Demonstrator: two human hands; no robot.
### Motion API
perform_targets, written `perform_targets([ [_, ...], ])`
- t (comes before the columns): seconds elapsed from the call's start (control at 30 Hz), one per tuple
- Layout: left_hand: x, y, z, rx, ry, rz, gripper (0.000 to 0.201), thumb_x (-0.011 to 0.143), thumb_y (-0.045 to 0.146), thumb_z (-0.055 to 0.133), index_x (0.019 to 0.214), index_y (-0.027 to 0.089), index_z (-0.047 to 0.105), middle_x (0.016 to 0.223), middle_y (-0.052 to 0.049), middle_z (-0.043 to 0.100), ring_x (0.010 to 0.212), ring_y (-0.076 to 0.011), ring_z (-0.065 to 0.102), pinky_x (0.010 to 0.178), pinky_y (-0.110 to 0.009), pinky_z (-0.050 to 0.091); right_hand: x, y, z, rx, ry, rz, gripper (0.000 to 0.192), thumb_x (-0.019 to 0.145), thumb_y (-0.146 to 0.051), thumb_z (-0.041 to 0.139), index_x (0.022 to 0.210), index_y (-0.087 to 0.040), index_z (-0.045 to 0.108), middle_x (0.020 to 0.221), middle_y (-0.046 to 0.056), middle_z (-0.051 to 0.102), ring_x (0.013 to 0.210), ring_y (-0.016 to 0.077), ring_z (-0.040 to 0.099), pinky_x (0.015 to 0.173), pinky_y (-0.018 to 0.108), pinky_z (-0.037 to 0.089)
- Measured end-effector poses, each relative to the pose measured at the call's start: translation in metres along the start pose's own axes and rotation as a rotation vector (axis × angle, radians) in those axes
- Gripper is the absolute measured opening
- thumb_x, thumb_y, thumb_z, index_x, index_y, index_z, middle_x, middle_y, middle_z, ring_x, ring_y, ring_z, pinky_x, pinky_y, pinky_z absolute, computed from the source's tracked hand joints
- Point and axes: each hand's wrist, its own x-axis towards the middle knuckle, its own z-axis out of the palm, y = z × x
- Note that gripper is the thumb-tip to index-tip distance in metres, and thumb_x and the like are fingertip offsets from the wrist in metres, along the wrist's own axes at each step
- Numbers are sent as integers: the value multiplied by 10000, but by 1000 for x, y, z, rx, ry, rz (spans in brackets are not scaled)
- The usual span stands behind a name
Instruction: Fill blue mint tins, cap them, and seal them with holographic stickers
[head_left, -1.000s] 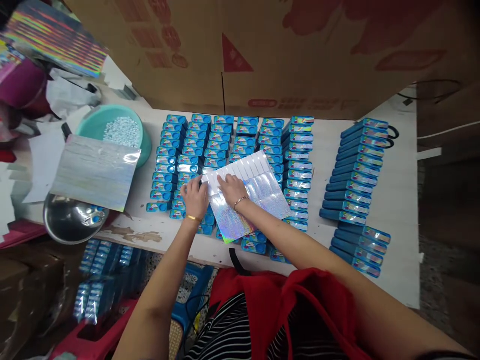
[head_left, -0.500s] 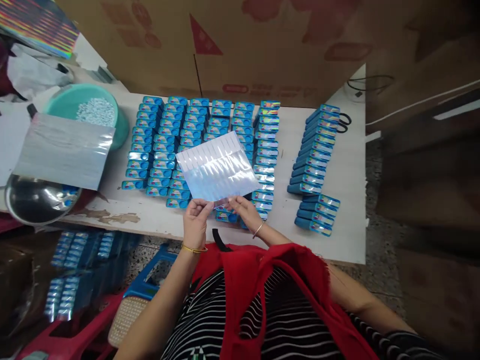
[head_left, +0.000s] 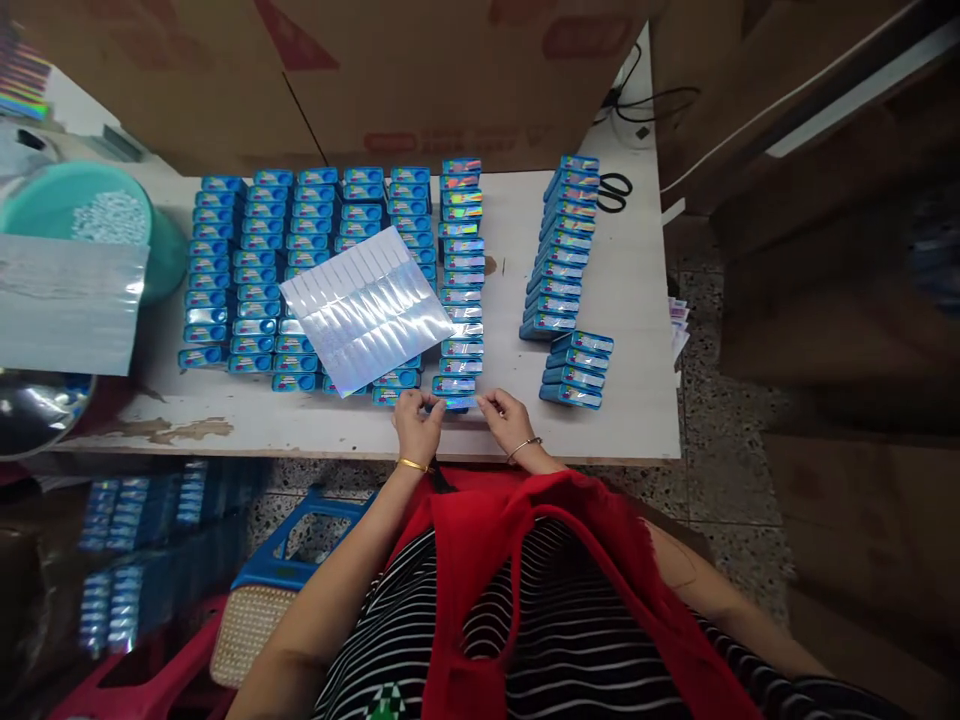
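Between them, my left hand (head_left: 418, 422) and my right hand (head_left: 511, 420) stretch a narrow shiny sticker strip (head_left: 460, 402), each pinching one end. It is level, just over the near end of a row of small blue boxes (head_left: 459, 367) that carry shiny strips on their tops. A silvery sheet of stickers (head_left: 367, 310) lies aslant across the neighbouring rows of blue boxes (head_left: 255, 270), left of my hands. Whether the strip touches the box under it I cannot tell.
More blue boxes (head_left: 559, 270) stand right, with black-handled scissors (head_left: 615, 193) behind them. At left are a turquoise basin (head_left: 169, 250) of small white pieces, another silvery sheet (head_left: 71, 305) and a metal bowl (head_left: 37, 415). A large carton (head_left: 337, 100) closes off the back.
The sticker sheet, under my hands before, now lies on the boxes to their left. My hands have moved right and apart, with the strip stretched between them. The view has shifted right.
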Motion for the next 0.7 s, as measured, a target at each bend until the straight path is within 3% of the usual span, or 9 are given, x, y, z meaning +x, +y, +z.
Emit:
perform_targets([
  [0.17, -4, -3, 7, 231, 16, -15, 99, 763, 274, 670, 741, 184, 635, 948, -60, 587, 991, -241, 533, 876, -380, 375, -2, 14, 3, -132, -10, -57, 328, 845, -483, 483, 692, -202, 557, 585, -29, 510, 587, 129, 462, 613, 247, 360],
  [0.37, -2, -4, 14, 340, 4, 8, 88, 786, 271, 625, 766, 185, 634, 998, -80, 581, 1021, -268, 524, 868, -397, 367, 2, 24, 8, -235, 21, -66, 306, 854, -446, 470, 709, -198, 573, 626, -18, 569, 587, 126, 480, 665, 255, 375],
  [0.5, -3, -3, 16, 436, -23, 20, 111, 789, 297, 607, 788, 187, 623, 1039, -100, 573, 1030, -294, 514, 865, -422, 377, 5, 38, 13, -225, 1, -9, 281, 838, -439, 492, 731, -201, 596, 641, -14, 591, 625, 142, 528, 685, 264, 404],
  [0.6, -3, -3, 14, 470, 22, 7, 281, 775, 356, 627, 988, 176, 587, 1121, -129, 554, 1081, -317, 496, 883, -443, 386, 4, 48, 14, -199, 31, 92, 262, 813, -418, 518, 901, -201, 637, 696, -7, 619, 648, 156, 555, 674, 274, 442],
  [0.7, -2, -6, 12, 459, 89, -12, 550, 743, 438, 657, 1178, 146, 489, 1220, -164, 513, 1140, -334, 472, 907, -461, 390, -5, 50, 18, -165, 39, 57, 407, 849, -392, 463, 1166, -181, 606, 885, 48, 669, 763, 181, 606, 746, 309, 482],
])
